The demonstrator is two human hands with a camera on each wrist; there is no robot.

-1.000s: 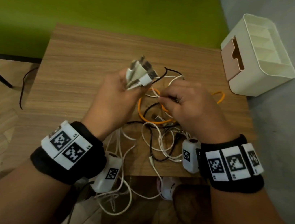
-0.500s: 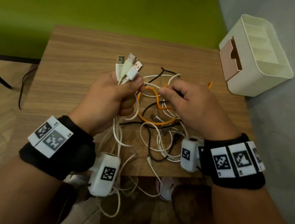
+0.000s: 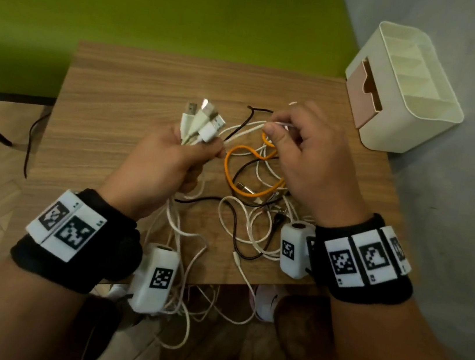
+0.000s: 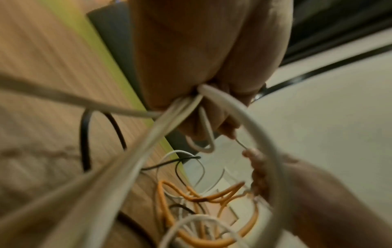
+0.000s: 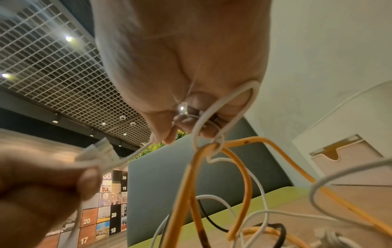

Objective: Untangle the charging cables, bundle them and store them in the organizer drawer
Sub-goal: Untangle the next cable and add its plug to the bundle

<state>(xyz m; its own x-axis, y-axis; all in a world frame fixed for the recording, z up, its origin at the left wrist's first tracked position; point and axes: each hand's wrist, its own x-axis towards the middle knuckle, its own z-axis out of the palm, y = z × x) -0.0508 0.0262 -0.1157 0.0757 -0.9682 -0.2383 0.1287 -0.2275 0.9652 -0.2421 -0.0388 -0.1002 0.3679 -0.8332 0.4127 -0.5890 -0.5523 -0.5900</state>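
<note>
Three white plugs (image 3: 203,121) in left hand (image 3: 160,169); right hand (image 3: 309,159) apparently pinches white cable (image 3: 247,131).

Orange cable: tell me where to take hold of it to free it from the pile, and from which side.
Judging by its pose, grip the orange cable at the raised top of its loop, coming from above on the left hand's side. That arc stands clear of the table, while its lower run lies under white and black cables and its right part is hidden under the right hand.
</note>
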